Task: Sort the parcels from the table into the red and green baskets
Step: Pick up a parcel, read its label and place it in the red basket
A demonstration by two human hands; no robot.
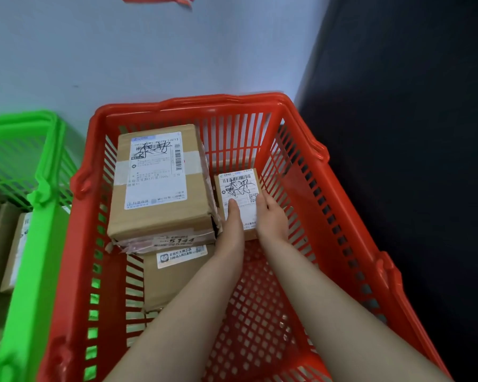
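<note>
Both my arms reach down into the red basket [342, 205]. Between my hands is a small cardboard parcel [239, 186] with a white label and black handwriting. My left hand [232, 224] grips its left side with the thumb on the label. My right hand [271, 219] grips its right side. The parcel sits low in the basket, right of a large taped cardboard box [160, 183]. That box rests on another flat box [171, 277]. The green basket [39, 205] stands to the left.
Inside the green basket lie cardboard parcels [6, 244]. A pale wall [149, 51] runs behind both baskets, and a dark panel [411, 133] stands right of the red basket. The red basket's right half shows bare mesh floor [260, 312].
</note>
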